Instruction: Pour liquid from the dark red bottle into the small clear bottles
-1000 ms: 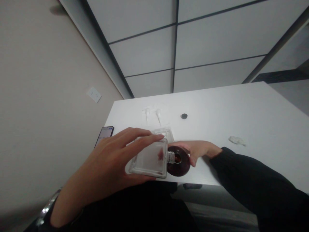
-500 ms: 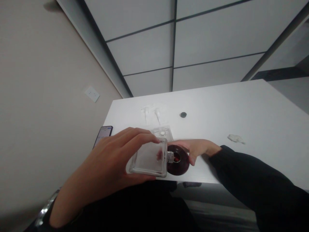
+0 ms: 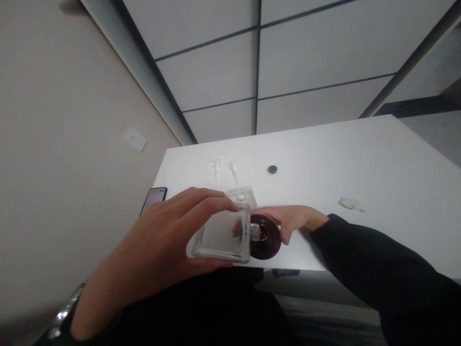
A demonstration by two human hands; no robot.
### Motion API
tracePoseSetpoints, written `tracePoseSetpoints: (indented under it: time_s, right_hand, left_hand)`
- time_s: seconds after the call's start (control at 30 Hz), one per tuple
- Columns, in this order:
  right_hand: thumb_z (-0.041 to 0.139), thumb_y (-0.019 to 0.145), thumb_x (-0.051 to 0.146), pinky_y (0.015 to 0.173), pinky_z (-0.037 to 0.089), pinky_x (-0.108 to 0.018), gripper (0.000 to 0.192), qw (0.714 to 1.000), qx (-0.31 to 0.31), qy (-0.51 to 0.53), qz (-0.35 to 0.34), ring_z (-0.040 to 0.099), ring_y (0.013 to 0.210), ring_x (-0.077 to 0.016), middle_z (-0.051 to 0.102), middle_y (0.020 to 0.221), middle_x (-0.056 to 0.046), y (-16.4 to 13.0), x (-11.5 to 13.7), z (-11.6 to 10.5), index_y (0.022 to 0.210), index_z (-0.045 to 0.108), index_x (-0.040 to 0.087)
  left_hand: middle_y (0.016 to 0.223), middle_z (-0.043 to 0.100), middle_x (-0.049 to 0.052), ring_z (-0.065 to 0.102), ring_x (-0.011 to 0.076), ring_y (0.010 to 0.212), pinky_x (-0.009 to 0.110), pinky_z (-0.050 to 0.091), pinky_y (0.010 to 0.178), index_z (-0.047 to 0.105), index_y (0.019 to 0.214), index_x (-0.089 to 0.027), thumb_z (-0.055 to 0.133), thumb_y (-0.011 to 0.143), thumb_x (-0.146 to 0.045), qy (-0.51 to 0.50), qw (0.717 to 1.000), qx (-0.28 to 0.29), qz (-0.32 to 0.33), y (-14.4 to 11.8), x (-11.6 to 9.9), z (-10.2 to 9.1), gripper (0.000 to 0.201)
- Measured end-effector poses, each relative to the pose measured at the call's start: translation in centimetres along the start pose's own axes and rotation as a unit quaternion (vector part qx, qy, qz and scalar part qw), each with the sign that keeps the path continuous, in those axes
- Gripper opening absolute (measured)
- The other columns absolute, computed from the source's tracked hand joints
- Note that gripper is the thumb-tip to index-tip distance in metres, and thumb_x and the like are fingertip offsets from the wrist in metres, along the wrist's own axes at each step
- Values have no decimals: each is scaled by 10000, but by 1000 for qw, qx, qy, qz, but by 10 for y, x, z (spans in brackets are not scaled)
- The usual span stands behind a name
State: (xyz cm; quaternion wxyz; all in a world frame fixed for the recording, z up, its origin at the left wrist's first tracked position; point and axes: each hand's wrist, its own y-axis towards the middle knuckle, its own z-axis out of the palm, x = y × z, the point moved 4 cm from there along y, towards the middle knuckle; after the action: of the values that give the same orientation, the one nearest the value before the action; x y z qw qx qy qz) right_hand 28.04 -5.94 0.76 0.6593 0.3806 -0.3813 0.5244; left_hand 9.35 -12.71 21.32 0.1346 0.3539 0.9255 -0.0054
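My left hand (image 3: 176, 226) is closed around a clear square glass bottle (image 3: 223, 235), which lies tipped on its side with its threaded neck pointing right. The neck meets the opening of a dark red, rounded vase-like bottle (image 3: 268, 247). Fingers of my right hand (image 3: 288, 218) wrap the far and right side of that dark red vessel, steadying it by the table's near edge. Whether liquid runs between the two I cannot make out. Just behind the glass bottle, partly covered by it, is a second clear square bottle (image 3: 248, 196) with a round mouth.
On the white table (image 3: 309, 168) lie two white pump heads (image 3: 234, 168), a small dark round cap (image 3: 272, 169) and a crumpled whitish piece (image 3: 350, 204). A phone (image 3: 154, 198) rests at the left edge, near the wall with its socket (image 3: 136, 139).
The view has shifted very slightly. Both hands keep their hold, and the clear bottle's neck now sits a touch farther over the dark red vessel's opening.
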Motion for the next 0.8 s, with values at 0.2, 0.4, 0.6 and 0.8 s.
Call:
tracePoseSetpoints:
  time_s: [0.2,0.4,0.6,0.8]
  right_hand:
    - [959,687,542,1188,387,-440,1005,1000,6,11,-7,595,1347,-293,618,1480,-181,0,-1,0,1499,535,130]
    - [963,686,534,1186,395,-443,991,1000,16,20,-1,587,1362,-300,618,1476,-178,2,1,2,1492,545,136]
    - [960,688,542,1156,430,-448,981,1000,14,22,0,602,1331,-301,628,1451,-187,3,6,5,1476,558,119]
    - [953,686,567,1158,430,-453,989,1000,14,16,0,600,1334,-308,615,1465,-192,3,6,5,1477,560,120]
  left_hand:
    - [1304,720,60,718,263,1136,358,601,876,573,1338,-274,801,901,-347,-2,1000,-3,4,0,0,1,498]
    - [1318,719,65,714,270,1164,372,615,900,593,1349,-272,774,922,-365,-5,1000,-5,1,1,0,1,474]
    - [1351,703,77,702,263,1188,360,611,937,576,1370,-256,783,925,-338,1,1000,-3,11,0,-1,0,498]
    - [1394,680,80,685,267,1227,371,600,977,550,1396,-268,787,926,-332,11,1000,4,17,1,-3,-1,530]
